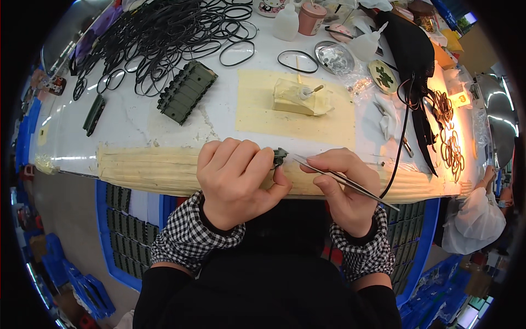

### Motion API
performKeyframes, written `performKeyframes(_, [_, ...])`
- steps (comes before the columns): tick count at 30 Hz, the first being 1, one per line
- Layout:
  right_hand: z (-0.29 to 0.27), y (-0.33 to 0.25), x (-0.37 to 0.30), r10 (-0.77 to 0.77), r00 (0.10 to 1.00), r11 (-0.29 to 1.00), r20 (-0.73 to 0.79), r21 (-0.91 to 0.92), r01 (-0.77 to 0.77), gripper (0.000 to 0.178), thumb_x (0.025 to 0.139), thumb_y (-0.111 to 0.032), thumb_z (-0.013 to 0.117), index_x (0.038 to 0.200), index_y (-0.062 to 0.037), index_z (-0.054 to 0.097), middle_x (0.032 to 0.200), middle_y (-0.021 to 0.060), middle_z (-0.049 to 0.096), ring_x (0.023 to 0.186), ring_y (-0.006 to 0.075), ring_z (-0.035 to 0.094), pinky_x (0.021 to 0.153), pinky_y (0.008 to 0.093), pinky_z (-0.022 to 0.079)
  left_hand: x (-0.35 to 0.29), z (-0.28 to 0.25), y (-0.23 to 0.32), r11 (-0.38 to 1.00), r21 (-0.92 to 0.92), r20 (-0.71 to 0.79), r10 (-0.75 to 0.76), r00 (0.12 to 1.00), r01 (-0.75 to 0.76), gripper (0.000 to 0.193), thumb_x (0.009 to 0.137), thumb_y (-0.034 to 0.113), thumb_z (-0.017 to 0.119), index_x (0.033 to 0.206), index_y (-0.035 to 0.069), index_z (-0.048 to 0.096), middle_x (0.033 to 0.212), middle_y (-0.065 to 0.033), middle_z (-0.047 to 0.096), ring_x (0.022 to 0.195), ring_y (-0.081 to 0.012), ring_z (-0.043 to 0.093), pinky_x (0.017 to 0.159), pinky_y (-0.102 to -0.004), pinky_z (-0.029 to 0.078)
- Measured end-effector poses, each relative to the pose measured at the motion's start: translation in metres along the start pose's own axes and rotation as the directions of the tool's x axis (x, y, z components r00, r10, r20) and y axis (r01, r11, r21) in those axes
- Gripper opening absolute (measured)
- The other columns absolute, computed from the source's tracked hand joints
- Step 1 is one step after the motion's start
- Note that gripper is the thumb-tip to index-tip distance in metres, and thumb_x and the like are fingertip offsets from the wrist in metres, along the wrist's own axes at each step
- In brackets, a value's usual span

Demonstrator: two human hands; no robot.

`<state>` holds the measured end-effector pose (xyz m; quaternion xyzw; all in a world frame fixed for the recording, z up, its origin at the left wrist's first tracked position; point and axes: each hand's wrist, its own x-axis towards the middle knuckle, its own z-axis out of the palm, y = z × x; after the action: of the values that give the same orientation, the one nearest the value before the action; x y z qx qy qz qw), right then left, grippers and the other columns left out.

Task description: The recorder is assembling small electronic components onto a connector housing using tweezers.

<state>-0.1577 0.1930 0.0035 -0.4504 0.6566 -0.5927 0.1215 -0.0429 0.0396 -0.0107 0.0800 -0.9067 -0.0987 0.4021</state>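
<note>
Between the thumb and fingers of my left hand point(241, 178) is a small dark green model part point(280, 156), partly covered by the fingers. My right hand point(348, 183) grips metal tweezers point(356, 186), their tips pointing left toward the part with a small gap between. Both hands are over the taped front edge point(148, 164) of the table. Farther off, left of centre, lies a green ribbed model piece point(187, 92). A smaller narrow green piece point(94, 115) lies at the far left.
A tape-wrapped block point(298, 101) with a stick in it sits on yellow tape. Black rubber bands point(159, 44) pile at back left. White squeeze bottles point(286, 24), a dish of green bits point(383, 77) and a black bag point(408, 44) stand behind. Blue trays point(118, 268) of green parts flank my lap.
</note>
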Motion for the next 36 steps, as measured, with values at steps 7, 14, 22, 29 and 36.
performKeyframes(7, [0.002,0.003,0.009,-0.114,0.989,0.99,0.093,-0.073,0.121,0.019,0.081,-0.014,0.071,0.095,-0.0001,0.069,0.081,0.0095,0.064,0.072,0.0196,0.06,0.063,0.0276,0.047,-0.002,0.002,-0.003,1.0,-0.019,-0.019,0.0,1.0,-0.001,0.022,0.057,0.018,0.069,0.075,0.01,0.059,0.067,0.0001,0.05,0.061,-0.0182,0.051,0.059,-0.032,0.037])
performKeyframes(14, [0.005,0.001,0.012,-0.114,0.987,0.988,0.114,-0.094,0.124,0.019,0.08,-0.014,0.072,0.093,-0.0006,0.069,0.081,0.0095,0.064,0.072,0.0201,0.061,0.063,0.0286,0.048,-0.003,0.002,-0.004,1.0,-0.022,-0.026,0.009,1.0,-0.01,0.022,0.057,0.018,0.069,0.075,0.01,0.059,0.067,0.0003,0.051,0.061,-0.018,0.051,0.059,-0.0322,0.037])
performKeyframes(22, [-0.005,-0.003,0.028,-0.172,0.948,0.963,0.266,-0.155,0.218,0.017,0.078,-0.012,0.073,0.092,-0.0025,0.069,0.079,0.007,0.064,0.07,0.0207,0.061,0.062,0.0302,0.048,-0.001,0.002,-0.003,0.999,-0.033,-0.017,0.03,0.999,-0.031,0.021,0.055,0.016,0.068,0.071,0.01,0.057,0.066,0.0006,0.05,0.06,-0.0173,0.05,0.058,-0.0316,0.035])
performKeyframes(29, [-0.011,-0.005,0.044,-0.322,0.843,0.888,0.43,-0.171,0.427,0.015,0.076,-0.013,0.073,0.086,-0.0033,0.067,0.074,0.0059,0.06,0.068,0.0217,0.06,0.06,0.0308,0.048,0.0,-0.004,-0.004,0.999,-0.021,0.079,0.051,0.996,-0.049,0.033,0.062,0.035,0.076,0.074,0.008,0.061,0.068,-0.002,0.055,0.064,-0.02,0.053,0.062,-0.0326,0.037])
performKeyframes(36, [-0.017,-0.007,0.05,-0.322,0.798,0.857,0.509,-0.202,0.475,0.018,0.077,-0.016,0.073,0.087,-0.0032,0.065,0.078,0.0061,0.061,0.069,0.0221,0.06,0.06,0.0311,0.049,0.004,-0.006,-0.006,0.996,-0.069,0.093,0.058,0.994,-0.051,0.031,0.06,0.031,0.075,0.075,0.007,0.061,0.068,-0.0023,0.054,0.064,-0.0207,0.053,0.063,-0.0328,0.037])
